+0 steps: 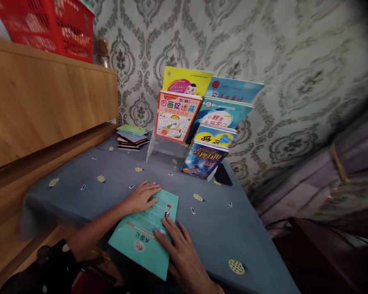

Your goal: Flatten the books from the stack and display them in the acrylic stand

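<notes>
A thin teal booklet (145, 232) lies flat on the grey tablecloth (110, 179), partly past the near edge. My left hand (141, 197) rests on its upper left corner with the fingers stretched out flat. My right hand (180, 249) lies on its right side, fingers spread and pressing down. Neither hand grips anything. Behind the booklet, a clear tiered stand (165, 149) holds several children's books, among them a red-bordered one (176, 116) and a dark blue one (202, 159).
A small stack of thin books (131, 136) lies at the back left of the table. A wooden cabinet (43, 98) with a red basket (55, 24) on top stands at the left. Patterned wallpaper is behind; dark furniture at the right.
</notes>
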{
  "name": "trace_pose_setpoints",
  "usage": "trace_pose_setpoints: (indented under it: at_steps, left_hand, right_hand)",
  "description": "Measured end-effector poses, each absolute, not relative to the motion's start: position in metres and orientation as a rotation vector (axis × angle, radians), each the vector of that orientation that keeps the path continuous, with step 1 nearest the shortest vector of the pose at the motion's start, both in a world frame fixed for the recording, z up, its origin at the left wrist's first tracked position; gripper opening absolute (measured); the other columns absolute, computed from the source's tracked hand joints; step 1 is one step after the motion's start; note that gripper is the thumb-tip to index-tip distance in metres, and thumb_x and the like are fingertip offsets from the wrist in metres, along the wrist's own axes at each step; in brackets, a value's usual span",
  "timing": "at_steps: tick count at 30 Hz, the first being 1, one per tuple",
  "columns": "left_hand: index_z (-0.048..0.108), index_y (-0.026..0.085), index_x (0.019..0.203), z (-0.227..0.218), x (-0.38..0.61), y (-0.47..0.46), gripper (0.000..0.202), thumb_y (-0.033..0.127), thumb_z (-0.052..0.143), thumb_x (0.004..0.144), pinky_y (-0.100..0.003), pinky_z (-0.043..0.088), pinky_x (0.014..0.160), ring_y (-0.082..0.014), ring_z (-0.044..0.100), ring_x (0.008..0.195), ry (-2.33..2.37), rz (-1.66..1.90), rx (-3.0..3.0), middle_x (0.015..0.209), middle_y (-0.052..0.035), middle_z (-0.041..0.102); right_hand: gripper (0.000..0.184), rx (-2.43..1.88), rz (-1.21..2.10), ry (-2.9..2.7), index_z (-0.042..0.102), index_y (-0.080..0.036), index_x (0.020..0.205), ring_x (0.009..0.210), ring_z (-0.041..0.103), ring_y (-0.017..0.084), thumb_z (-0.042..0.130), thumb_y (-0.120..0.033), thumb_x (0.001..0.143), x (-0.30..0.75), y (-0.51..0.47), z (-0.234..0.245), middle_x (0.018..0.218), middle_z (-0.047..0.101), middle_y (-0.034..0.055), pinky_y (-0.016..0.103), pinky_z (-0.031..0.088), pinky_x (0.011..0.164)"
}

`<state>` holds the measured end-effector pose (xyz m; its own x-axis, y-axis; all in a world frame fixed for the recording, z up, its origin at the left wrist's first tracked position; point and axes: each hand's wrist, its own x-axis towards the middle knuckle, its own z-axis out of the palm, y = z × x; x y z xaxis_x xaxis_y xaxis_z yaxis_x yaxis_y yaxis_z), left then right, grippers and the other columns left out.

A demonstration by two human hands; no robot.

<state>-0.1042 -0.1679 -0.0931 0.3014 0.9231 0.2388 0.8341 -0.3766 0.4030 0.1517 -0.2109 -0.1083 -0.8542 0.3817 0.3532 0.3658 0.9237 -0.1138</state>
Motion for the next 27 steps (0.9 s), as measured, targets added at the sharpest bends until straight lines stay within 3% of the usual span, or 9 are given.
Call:
trace_pose_setpoints:
  at_steps: [7, 9, 13, 16, 18, 21, 27]
  left_hand:
    - [0.059, 0.023, 0.132, -0.085, -0.11, -0.176, 0.041, 0.037, 0.048, 0.095, -0.05, 0.021, 0.119, -0.0228, 0.042, 0.139, 1.445, 0.671, 2.252, 0.145, -0.0074, 0.052]
    - [0.068, 0.024, 0.12, -0.08, -0.116, -0.179, 0.037, 0.041, 0.044, 0.097, -0.049, 0.022, 0.119, -0.0229, 0.048, 0.135, 1.331, 0.722, 2.151, 0.137, -0.0059, 0.06]
    - [0.076, 0.021, 0.101, -0.071, -0.129, -0.187, 0.05, 0.054, 0.039, 0.097, -0.047, 0.025, 0.118, -0.0248, 0.061, 0.12, 1.188, 0.893, 1.818, 0.114, -0.0065, 0.074]
    - [0.077, 0.018, 0.098, -0.067, -0.137, -0.19, 0.06, 0.061, 0.036, 0.096, -0.048, 0.03, 0.116, -0.0277, 0.06, 0.121, 1.212, 1.03, 1.535, 0.111, -0.0083, 0.074]
    - [0.077, 0.017, 0.098, -0.064, -0.141, -0.19, 0.061, 0.062, 0.037, 0.095, -0.047, 0.033, 0.114, -0.0287, 0.058, 0.124, 1.215, 1.09, 1.435, 0.113, -0.0092, 0.074]
    - [0.076, 0.017, 0.103, -0.058, -0.144, -0.188, 0.052, 0.055, 0.041, 0.096, -0.046, 0.035, 0.114, -0.0278, 0.058, 0.124, 1.16, 1.086, 1.441, 0.118, -0.0093, 0.072]
    - [0.065, 0.023, 0.126, -0.061, -0.15, -0.19, 0.041, 0.047, 0.049, 0.096, -0.047, 0.025, 0.119, -0.0257, 0.043, 0.139, 1.102, 0.765, 1.914, 0.14, -0.0065, 0.057]
  right_hand:
    - [0.027, -0.4, 0.209, -2.623, 0.064, -0.026, 0.118, 0.113, 0.065, 0.023, 0.062, -0.032, 0.092, 0.144, -0.202, -0.074, 0.112, 0.073, 0.0061, 0.06, 0.029, 0.115]
    - [0.022, -0.358, 0.293, -2.582, 0.066, -0.026, 0.112, 0.104, 0.069, 0.019, 0.06, -0.037, 0.094, 0.138, -0.197, -0.065, 0.102, 0.075, 0.0032, 0.056, 0.028, 0.117]
    - [0.025, -0.358, 0.474, -2.448, 0.068, -0.025, 0.102, 0.087, 0.072, 0.017, 0.052, -0.043, 0.097, 0.13, -0.184, -0.051, 0.092, 0.076, 0.0019, 0.052, 0.033, 0.114]
    - [0.034, -0.473, 0.672, -2.293, 0.071, -0.024, 0.096, 0.085, 0.072, 0.018, 0.048, -0.049, 0.097, 0.129, -0.171, -0.042, 0.088, 0.076, 0.0019, 0.045, 0.047, 0.102]
    - [0.042, -0.608, 0.759, -2.203, 0.072, -0.021, 0.087, 0.079, 0.07, 0.019, 0.047, -0.053, 0.096, 0.13, -0.163, -0.036, 0.08, 0.074, 0.0021, 0.036, 0.056, 0.083]
    - [0.047, -0.723, 0.794, -2.168, 0.073, -0.018, 0.08, 0.068, 0.067, 0.019, 0.047, -0.054, 0.095, 0.133, -0.155, -0.033, 0.069, 0.069, 0.0012, 0.029, 0.055, 0.064]
    - [0.04, -0.345, 0.721, -2.319, 0.07, -0.02, 0.108, 0.102, 0.07, 0.021, 0.048, -0.052, 0.096, 0.145, -0.167, -0.058, 0.102, 0.076, 0.0085, 0.04, 0.053, 0.095]
